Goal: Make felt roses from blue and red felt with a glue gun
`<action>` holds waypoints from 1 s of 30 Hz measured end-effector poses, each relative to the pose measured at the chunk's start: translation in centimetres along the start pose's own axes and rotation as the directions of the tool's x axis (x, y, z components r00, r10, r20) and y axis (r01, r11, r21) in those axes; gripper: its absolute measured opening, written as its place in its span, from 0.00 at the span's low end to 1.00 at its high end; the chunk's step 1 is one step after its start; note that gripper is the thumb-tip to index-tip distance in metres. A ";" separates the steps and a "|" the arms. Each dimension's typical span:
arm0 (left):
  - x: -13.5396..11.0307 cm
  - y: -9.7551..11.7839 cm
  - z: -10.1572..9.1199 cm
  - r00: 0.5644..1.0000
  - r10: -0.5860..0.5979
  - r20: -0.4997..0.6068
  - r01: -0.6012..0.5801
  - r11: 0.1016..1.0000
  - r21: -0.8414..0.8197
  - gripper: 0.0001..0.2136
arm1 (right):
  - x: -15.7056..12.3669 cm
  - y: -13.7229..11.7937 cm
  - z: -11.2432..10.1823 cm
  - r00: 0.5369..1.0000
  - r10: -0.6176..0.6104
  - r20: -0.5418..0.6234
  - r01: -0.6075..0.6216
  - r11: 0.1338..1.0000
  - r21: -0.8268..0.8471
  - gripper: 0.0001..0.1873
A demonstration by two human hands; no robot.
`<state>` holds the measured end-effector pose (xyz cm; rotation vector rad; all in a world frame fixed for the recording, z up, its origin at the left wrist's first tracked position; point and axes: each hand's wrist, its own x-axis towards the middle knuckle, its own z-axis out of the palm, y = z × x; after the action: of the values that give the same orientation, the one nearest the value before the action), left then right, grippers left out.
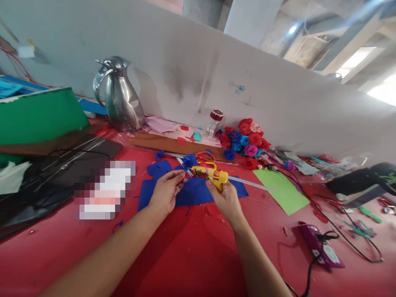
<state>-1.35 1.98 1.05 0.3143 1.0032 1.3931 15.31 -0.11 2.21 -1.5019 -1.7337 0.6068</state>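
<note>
My right hand (228,201) is wrapped round the handle of a yellow hot glue gun (216,175). A translucent glue stick (252,183) juts from its rear. The gun's nozzle end points left, close to a blue flower (189,161). My left hand (167,189) pinches the flower from below, and a thin stem shows under the fingers. Whether the nozzle touches the flower, I cannot tell. Blue sheet material (198,194) lies flat under both hands, with cut blue pieces (159,168) at its left.
Behind stand a steel jug (123,99), a red-lidded glass bottle (214,123) and a heap of colourful flowers (247,142). A light green sheet (281,192) lies to the right, near a purple power strip (321,246) with black cables. Thin wires (80,150) lie on a dark cover at left.
</note>
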 end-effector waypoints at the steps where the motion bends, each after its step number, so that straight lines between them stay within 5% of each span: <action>1: 0.0 0.0 0.0 1.000 -0.004 0.002 0.004 1.000 0.001 0.05 | 0.0 0.0 0.0 1.000 -0.006 0.000 0.006 1.000 -0.003 0.19; 23: -0.1 0.2 0.2 0.999 -0.044 -0.015 0.045 0.999 0.017 0.04 | 0.0 0.0 -0.4 1.000 0.022 -0.014 -0.023 0.996 -0.091 0.19; 30: 0.1 0.3 0.0 0.999 -0.047 -0.005 0.047 0.999 -0.014 0.06 | 1.1 1.6 -3.2 0.982 0.168 -0.086 -0.171 0.985 -0.025 0.24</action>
<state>-1.59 2.16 1.22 0.2746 0.9989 1.3587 18.78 0.92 3.21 -1.6858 -1.5704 0.5959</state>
